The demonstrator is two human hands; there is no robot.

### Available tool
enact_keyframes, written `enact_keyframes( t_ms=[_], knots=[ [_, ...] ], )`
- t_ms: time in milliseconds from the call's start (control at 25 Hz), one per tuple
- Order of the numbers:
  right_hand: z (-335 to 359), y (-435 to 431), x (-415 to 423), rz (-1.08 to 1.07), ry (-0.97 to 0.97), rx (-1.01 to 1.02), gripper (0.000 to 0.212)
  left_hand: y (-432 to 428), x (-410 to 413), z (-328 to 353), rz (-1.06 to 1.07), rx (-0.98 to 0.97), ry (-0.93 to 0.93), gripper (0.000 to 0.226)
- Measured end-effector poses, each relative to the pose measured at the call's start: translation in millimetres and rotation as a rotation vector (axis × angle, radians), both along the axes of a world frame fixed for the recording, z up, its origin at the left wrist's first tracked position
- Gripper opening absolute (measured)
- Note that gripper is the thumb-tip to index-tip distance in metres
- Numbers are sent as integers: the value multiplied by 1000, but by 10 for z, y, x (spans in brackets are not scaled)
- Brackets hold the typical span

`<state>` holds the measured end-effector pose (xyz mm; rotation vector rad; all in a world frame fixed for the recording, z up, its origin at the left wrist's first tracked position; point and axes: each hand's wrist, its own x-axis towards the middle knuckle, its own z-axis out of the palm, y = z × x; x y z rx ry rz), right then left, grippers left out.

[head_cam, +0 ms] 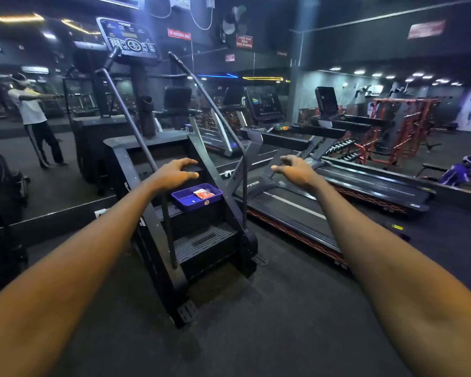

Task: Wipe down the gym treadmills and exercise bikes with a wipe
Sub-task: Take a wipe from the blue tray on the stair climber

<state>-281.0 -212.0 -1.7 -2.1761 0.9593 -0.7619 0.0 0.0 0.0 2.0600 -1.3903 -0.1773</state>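
Note:
Both my arms stretch forward, palms down. My left hand (176,172) hovers with loosely bent fingers just above a blue tray (182,200) that sits on a step of the black stair-climber (201,240). In the tray lies an orange and white packet (204,193). My right hand (292,168) hangs in the air over the front of a black treadmill (291,208), fingers relaxed and empty. A second treadmill (378,186) stands to its right.
The stair-climber's two handrails (244,170) rise on either side of the steps, with its console (129,38) above. A mirror wall at the left shows a person's reflection (34,118). Red racks (403,126) stand at the back right, and a person in purple (458,172) crouches at the right.

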Motion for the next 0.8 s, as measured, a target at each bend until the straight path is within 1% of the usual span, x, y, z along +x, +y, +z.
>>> enact_keyframes(
  t_ms=[80, 200, 320, 480, 640, 800],
  knots=[
    [-21, -154, 157, 8, -10, 17, 64, -144, 110, -37, 20, 22, -2, 49],
    [-108, -619, 505, 42, 27, 17, 69, -530, 352, -167, 72, 46, 9, 49],
    [-110, -1094, 775, 76, 28, -4, 70, -903, 573, -190, 104, 50, 7, 50],
    [-166, -1813, 1116, 105, 36, 0, 65, -1473, 895, -197, 184, 66, -4, 51],
    [-263, -2347, 1526, 145, 28, 41, 55, -1958, 1223, -257, 236, 83, 4, 53],
    [-415, -2882, 2109, 191, 74, 60, 63, -2513, 1649, -383, 274, 120, 19, 53]
  ],
)
